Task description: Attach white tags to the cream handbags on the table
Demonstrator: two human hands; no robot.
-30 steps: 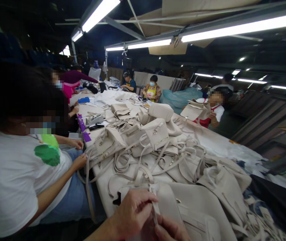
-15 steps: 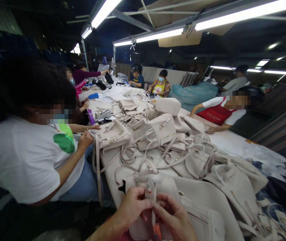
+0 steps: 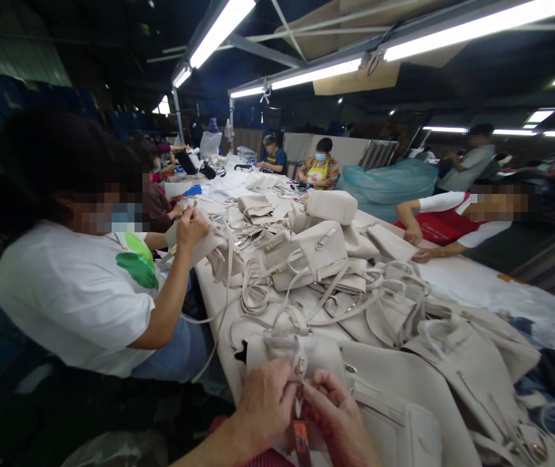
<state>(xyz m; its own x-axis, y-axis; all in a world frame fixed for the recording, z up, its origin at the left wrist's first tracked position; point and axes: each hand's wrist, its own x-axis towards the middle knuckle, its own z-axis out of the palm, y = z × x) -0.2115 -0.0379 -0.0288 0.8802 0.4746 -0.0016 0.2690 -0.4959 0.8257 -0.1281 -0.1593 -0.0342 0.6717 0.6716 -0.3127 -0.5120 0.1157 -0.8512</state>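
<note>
A beige handbag [image 3: 323,355] lies in front of me, partly covered by my hands. My left hand [image 3: 265,399] is closed, its thumb and fingers pinching the bag's narrow strap [image 3: 299,358] near a small metal fitting. From the other side, my right hand [image 3: 336,412] also pinches this strap, thumb against bent fingers. The fingertips of both hands nearly meet and hide the part between them. Just below them hangs an orange-red strip [image 3: 301,436] with dark marks; its kind is unclear.
Beige bags [image 3: 311,253] and loose straps are heaped across the table beyond my hands. More bags [image 3: 472,370] lie at right. A co-worker in a white T-shirt [image 3: 78,292] handles a bag at left; another in a red apron [image 3: 445,220] leans in at right.
My hands stay on the strap with small finger shifts, and more of the orange-red strip shows. The left co-worker has raised a bag and strap. The red-aproned person's hands have come together.
</note>
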